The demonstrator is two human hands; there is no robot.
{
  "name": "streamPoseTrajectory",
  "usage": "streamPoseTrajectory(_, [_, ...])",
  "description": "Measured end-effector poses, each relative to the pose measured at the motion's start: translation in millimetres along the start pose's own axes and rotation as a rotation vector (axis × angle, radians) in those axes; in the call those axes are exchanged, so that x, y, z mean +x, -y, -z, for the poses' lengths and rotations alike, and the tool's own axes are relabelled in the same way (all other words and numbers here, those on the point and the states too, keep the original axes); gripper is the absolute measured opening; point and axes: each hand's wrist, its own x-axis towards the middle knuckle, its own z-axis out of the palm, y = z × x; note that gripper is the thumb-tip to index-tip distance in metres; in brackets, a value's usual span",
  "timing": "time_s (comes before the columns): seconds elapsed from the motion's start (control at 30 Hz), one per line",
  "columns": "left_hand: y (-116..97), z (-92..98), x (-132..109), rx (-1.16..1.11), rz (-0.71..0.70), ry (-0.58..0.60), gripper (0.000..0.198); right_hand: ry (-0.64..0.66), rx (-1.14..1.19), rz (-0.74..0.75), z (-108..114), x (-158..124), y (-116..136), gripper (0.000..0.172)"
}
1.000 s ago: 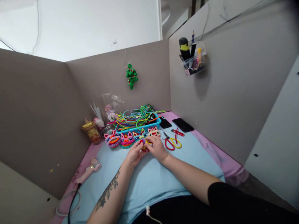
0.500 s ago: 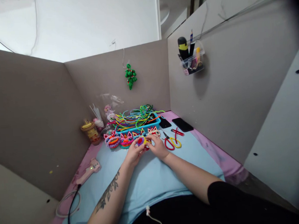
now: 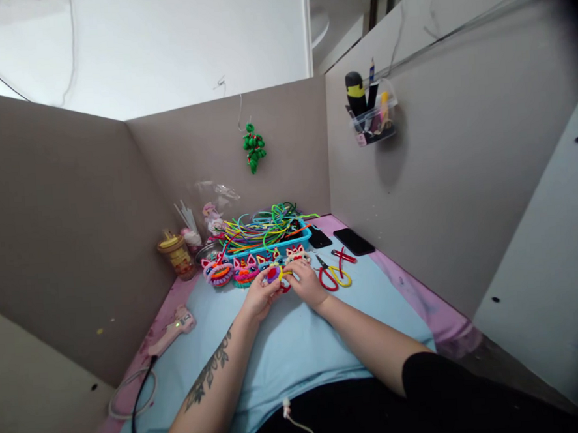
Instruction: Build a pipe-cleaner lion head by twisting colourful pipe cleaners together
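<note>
My left hand [image 3: 260, 295] is closed on a small pipe-cleaner piece [image 3: 273, 274] in purple, red and yellow. My right hand [image 3: 305, 282] pinches the yellow part at the right side of the same piece. Some red shows below, between the two hands. Just behind them stand finished-looking pipe-cleaner animal heads with pointed ears: a pink and purple one [image 3: 217, 273], a pink and orange one [image 3: 245, 271], and others partly covered by my hands. Scissors [image 3: 334, 276] with one red and one yellow handle lie right of my right hand.
A blue basket [image 3: 291, 246] heaped with pipe cleaners stands at the back. A red cutter [image 3: 346, 257] and two phones, one black phone [image 3: 353, 241] by the wall, lie at right. A pink glue gun [image 3: 176, 329], its cable, and a drink cup [image 3: 178, 256] are at left. Grey partitions enclose the table.
My right fingers have shifted slightly on the piece, and more of its yellow part and the red below now show. My left hand keeps its hold.
</note>
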Motion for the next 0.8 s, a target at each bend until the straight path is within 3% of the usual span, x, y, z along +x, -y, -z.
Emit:
streamPoseTrajectory(0.2, [-3,-1.5,-1,-0.024,-0.040,-0.005,0.052,0.013,0.008,-0.034,2,3,7,0.010])
streamPoseTrajectory(0.4, [-6,-2.6,0,0.025,-0.048,-0.009,0.058,-0.082,-0.025,-0.134,-4,3,1,0.010])
streamPoseTrajectory(0.6, [-8,8.4,2,0.184,-0.082,0.052,0.056,0.052,0.062,-0.233,-12,-2,-23,0.012])
streamPoseTrajectory(0.8, [-11,19.1,4,0.299,-0.079,0.098,0.053,0.172,0.173,-0.299,-6,2,-29,0.012])
